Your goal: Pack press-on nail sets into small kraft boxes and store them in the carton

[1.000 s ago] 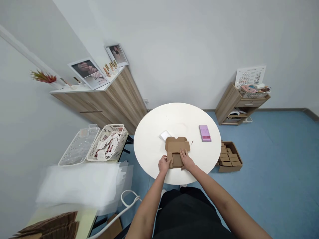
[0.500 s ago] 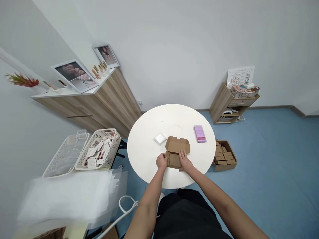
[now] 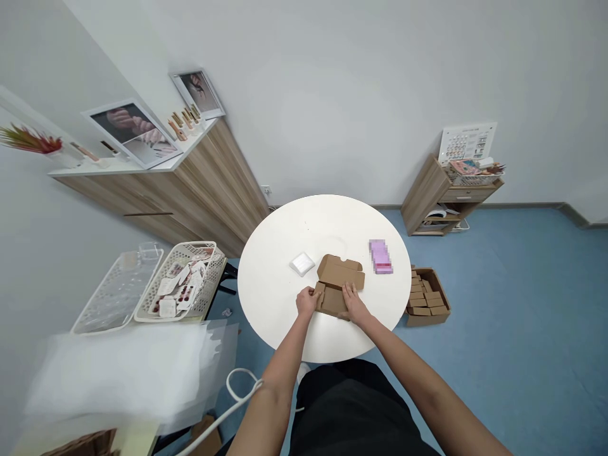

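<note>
A brown cardboard box (image 3: 333, 299) lies on the round white table (image 3: 270, 304), its lid folded back away from me. My left hand (image 3: 308, 300) pinches the box's left side wall between thumb and fingers. On the right part of the box rests my right hand (image 3: 354, 305), fingers stretched flat over its inside and right edge. Just beyond my left hand is a small white packet (image 3: 302, 263). A purple pack (image 3: 380, 256), blurred into squares, lies to the right of the lid.
A carton (image 3: 430, 304) of small brown boxes stands on the floor at right. White baskets (image 3: 216, 263) with packets and clear plastic sit at left, near white sheets (image 3: 118, 367). A wooden cabinet (image 3: 213, 183) and a small drawer unit (image 3: 444, 199) stand along the wall.
The box has turned slightly clockwise on the table, and both hands have shifted a little with it. The whole view has moved slightly.
</note>
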### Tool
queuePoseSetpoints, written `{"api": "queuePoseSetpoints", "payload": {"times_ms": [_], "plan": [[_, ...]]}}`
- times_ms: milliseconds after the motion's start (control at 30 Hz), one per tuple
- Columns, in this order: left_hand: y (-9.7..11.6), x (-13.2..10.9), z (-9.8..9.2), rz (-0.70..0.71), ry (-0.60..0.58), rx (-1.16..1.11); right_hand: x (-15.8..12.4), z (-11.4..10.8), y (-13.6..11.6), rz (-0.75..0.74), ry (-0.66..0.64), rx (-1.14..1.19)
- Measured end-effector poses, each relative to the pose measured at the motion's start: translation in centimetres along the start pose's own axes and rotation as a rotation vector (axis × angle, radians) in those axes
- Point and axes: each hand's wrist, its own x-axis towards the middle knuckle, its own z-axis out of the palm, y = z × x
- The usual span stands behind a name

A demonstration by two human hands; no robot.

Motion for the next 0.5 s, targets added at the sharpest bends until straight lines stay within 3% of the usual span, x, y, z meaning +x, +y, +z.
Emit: {"api": "queuePoseSetpoints", "payload": {"times_ms": [167,500], "plan": [[-0.8,-0.2,-0.6,0.054,-0.097,0.011,0.1,-0.3,-0.1,0.002,-0.017,0.016],[-0.3,1.3,-1.5,0.062,-0.146,0.080,0.2,-0.3,0.2,-0.019,-0.033,0.032]]}}
